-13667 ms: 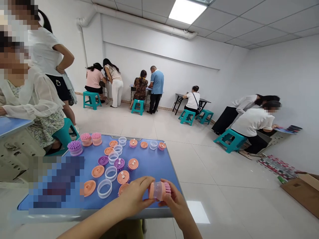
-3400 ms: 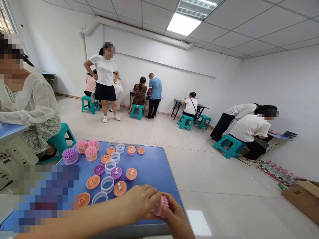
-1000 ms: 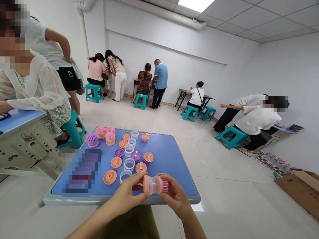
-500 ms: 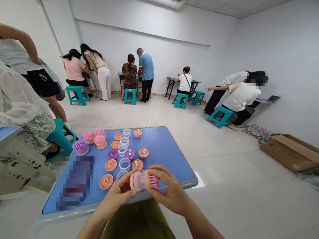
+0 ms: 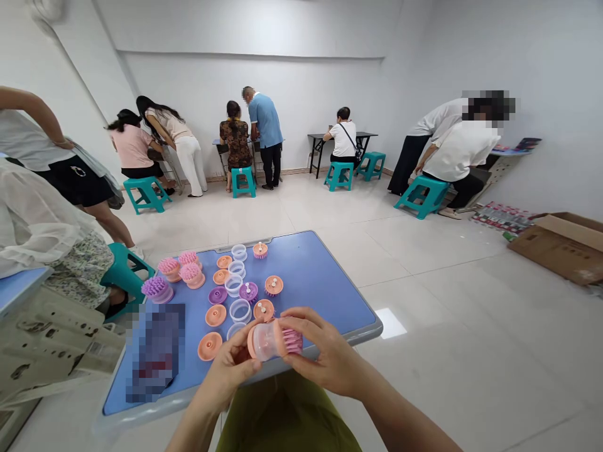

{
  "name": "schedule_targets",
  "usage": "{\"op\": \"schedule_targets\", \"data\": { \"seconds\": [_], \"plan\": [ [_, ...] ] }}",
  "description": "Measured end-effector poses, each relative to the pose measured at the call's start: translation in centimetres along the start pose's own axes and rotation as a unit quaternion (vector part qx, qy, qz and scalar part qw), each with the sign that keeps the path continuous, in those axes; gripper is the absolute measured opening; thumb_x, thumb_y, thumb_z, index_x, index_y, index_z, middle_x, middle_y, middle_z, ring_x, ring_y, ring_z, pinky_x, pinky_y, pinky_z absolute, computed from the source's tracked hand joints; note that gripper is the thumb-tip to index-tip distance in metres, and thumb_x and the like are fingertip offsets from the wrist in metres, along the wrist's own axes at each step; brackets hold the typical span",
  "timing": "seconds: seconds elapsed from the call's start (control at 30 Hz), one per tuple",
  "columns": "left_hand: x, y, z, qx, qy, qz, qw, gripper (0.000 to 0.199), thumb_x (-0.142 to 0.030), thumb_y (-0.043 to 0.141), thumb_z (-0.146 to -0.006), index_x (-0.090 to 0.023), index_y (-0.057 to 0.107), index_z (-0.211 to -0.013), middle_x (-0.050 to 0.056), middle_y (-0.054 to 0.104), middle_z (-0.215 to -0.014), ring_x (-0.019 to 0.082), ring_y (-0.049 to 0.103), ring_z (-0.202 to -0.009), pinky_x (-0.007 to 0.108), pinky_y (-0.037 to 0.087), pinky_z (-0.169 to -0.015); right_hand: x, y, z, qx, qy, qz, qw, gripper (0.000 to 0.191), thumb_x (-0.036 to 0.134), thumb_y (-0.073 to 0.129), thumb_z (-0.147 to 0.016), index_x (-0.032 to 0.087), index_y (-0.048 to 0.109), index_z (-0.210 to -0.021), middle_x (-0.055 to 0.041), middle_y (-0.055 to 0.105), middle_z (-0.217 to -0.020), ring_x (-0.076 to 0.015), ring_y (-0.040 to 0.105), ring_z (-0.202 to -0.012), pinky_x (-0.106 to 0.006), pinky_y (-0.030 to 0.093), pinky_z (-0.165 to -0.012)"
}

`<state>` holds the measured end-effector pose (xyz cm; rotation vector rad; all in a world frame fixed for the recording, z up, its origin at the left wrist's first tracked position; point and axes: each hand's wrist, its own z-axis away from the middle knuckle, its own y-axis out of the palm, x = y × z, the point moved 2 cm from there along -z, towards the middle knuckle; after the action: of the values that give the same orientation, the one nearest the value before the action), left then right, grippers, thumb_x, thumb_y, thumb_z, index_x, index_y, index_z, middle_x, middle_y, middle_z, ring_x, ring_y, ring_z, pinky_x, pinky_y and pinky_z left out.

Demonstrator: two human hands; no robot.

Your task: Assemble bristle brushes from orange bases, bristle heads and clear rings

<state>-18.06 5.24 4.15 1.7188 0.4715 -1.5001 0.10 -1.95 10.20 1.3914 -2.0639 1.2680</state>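
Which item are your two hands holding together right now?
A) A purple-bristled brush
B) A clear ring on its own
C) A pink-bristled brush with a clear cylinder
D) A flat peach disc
C: the left hand and right hand both hold a pink-bristled brush, its clear cylinder toward the left hand.

L hand [image 5: 229, 369] & R hand [image 5: 327, 353] up close together, both curled w/ firm grip.

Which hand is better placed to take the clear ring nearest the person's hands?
Probably the left hand: it is next to that clear ring, though it also grips the pink brush. The right hand sits farther away, on the brush's bristle end.
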Motion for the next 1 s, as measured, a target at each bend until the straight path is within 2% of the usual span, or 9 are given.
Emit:
{"op": "schedule_targets", "data": {
  "seconds": [0.27, 0.47, 0.7, 0.9, 1.0],
  "plan": [
    [0.2, -0.3, 0.1, -0.009, 0.007, -0.008, 1.000, 0.063, -0.035, 0.079, -0.064, -0.029, 0.056, -0.122, 0.004, 0.059, -0.125, 0.032, 0.046, -0.121, 0.042, 0.037, -0.102, 0.2, -0.2, 0.0, 0.008, 0.014, -0.007, 1.000, 0.045, 0.009, 0.059, -0.078, 0.020, 0.049, -0.121, -0.0097, 0.052, -0.117, -0.0190, 0.052, -0.107, -0.031, 0.045, -0.092],
    [-0.1, -0.3, 0.0, 0.009, -0.001, -0.003, 1.000, 0.061, -0.036, 0.079, -0.063, -0.028, 0.059, -0.120, 0.005, 0.059, -0.124, 0.033, 0.046, -0.120, 0.044, 0.035, -0.103, 0.2, 0.0, 0.0, 0.012, 0.017, -0.009, 1.000, 0.047, 0.008, 0.060, -0.078, 0.021, 0.048, -0.122, -0.0089, 0.052, -0.117, -0.0181, 0.052, -0.108, -0.030, 0.044, -0.094],
    [-0.8, 0.3, 0.5, -0.025, -0.011, -0.028, 0.999, 0.063, -0.037, 0.080, -0.060, -0.024, 0.060, -0.118, 0.007, 0.062, -0.120, 0.033, 0.049, -0.117, 0.043, 0.038, -0.099, 0.3, 0.1, -0.2, 0.016, 0.011, 0.001, 1.000, 0.040, 0.011, 0.058, -0.080, 0.022, 0.051, -0.117, -0.0084, 0.054, -0.115, -0.0194, 0.053, -0.106, -0.032, 0.045, -0.091],
    [-1.0, -0.1, 0.3, 0.042, 0.025, -0.118, 0.992, 0.055, -0.045, 0.071, -0.070, -0.022, 0.060, -0.118, 0.008, 0.063, -0.115, 0.032, 0.052, -0.112, 0.041, 0.040, -0.095, 0.1, 0.2, -0.5, 0.054, -0.011, -0.031, 0.998, 0.040, 0.009, 0.058, -0.078, 0.022, 0.052, -0.115, -0.0078, 0.057, -0.112, -0.0190, 0.051, -0.111, -0.032, 0.044, -0.094],
    [-1.1, 0.0, 0.2, 0.048, 0.039, -0.148, 0.987, 0.053, -0.051, 0.064, -0.073, -0.019, 0.061, -0.116, 0.009, 0.065, -0.110, 0.031, 0.057, -0.102, 0.038, 0.045, -0.089, -0.1, 0.3, -0.5, 0.053, -0.009, -0.037, 0.998, 0.040, 0.008, 0.057, -0.077, 0.021, 0.053, -0.115, -0.0088, 0.056, -0.115, -0.0190, 0.051, -0.111, -0.032, 0.044, -0.094]
  ]
}}
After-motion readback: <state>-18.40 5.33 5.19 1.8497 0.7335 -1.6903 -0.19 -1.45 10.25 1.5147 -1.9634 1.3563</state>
